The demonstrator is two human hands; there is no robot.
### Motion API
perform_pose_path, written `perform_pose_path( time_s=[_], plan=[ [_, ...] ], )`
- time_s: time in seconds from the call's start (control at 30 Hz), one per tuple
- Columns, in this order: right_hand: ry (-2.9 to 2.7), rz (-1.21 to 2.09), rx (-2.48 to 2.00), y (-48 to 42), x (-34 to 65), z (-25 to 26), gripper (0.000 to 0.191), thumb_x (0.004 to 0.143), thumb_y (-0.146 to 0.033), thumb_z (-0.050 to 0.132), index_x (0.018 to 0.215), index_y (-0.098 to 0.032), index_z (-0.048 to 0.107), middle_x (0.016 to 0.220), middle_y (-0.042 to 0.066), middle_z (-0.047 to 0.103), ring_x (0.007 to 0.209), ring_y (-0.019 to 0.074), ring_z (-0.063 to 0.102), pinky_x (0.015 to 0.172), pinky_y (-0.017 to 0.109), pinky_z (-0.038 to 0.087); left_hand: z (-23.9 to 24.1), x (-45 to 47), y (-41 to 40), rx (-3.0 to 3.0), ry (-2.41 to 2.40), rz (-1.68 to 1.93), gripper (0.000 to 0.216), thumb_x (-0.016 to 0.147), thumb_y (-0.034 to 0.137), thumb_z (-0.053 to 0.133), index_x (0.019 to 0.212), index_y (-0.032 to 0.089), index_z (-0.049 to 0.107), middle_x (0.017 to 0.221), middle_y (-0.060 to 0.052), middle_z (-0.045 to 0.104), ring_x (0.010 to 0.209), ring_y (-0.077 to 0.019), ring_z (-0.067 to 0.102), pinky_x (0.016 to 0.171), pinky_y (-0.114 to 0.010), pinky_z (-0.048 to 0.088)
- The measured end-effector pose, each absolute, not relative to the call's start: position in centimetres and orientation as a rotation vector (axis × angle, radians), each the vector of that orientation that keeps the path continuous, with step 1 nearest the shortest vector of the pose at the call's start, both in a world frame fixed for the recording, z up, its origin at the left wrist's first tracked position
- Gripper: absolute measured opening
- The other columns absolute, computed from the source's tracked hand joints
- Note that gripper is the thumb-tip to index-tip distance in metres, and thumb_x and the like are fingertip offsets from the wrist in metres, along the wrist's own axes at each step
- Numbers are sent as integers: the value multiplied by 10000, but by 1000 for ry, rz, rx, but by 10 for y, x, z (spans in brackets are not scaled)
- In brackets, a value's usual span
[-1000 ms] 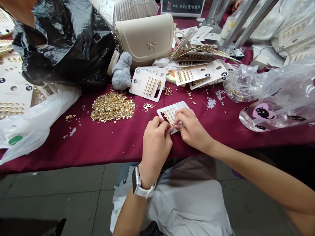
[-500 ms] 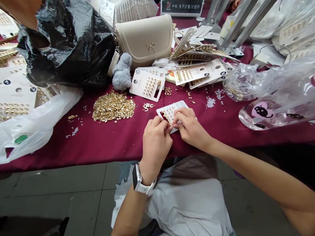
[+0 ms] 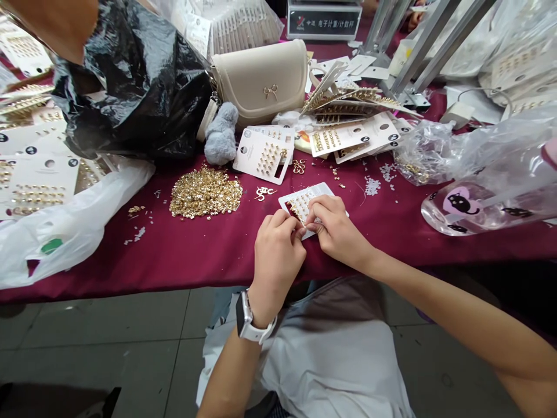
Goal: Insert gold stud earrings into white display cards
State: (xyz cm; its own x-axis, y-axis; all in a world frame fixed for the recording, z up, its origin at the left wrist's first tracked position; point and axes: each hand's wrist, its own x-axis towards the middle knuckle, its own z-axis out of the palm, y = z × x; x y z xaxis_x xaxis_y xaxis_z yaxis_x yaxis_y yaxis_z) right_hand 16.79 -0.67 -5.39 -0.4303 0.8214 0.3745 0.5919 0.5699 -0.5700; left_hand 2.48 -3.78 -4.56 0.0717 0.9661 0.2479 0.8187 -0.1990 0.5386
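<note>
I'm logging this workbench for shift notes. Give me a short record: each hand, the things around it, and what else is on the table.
Left hand: fingertips at the card's lower edge; white-strapped watch on the wrist.
Right hand: fingers on the same card, meeting the left fingertips.
Things: white card of gold studs on a burgundy tablecloth.
Rest: loose pile of gold studs; beige handbag; grey plush toy; black plastic bag.

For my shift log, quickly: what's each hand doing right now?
Left hand: closed at the white rectangular card of gold studs, exact hold hidden.
Right hand: closed at the same card, exact hold hidden.
</note>
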Motion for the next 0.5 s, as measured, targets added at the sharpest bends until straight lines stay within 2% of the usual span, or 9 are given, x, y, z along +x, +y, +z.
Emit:
perform_pose_path(
  time_s=[0.5],
  plan=[
    [-2186,485,-1119,-6,168,-53,215,777,-19,461,739,-226,415,885,74,566,941,237,454,895,418,383,-45,25,-38,2086,1801,827,158,810,79,582,685,169,610,821,-24,626,786,-175,544,703,-288,424]
  ],
)
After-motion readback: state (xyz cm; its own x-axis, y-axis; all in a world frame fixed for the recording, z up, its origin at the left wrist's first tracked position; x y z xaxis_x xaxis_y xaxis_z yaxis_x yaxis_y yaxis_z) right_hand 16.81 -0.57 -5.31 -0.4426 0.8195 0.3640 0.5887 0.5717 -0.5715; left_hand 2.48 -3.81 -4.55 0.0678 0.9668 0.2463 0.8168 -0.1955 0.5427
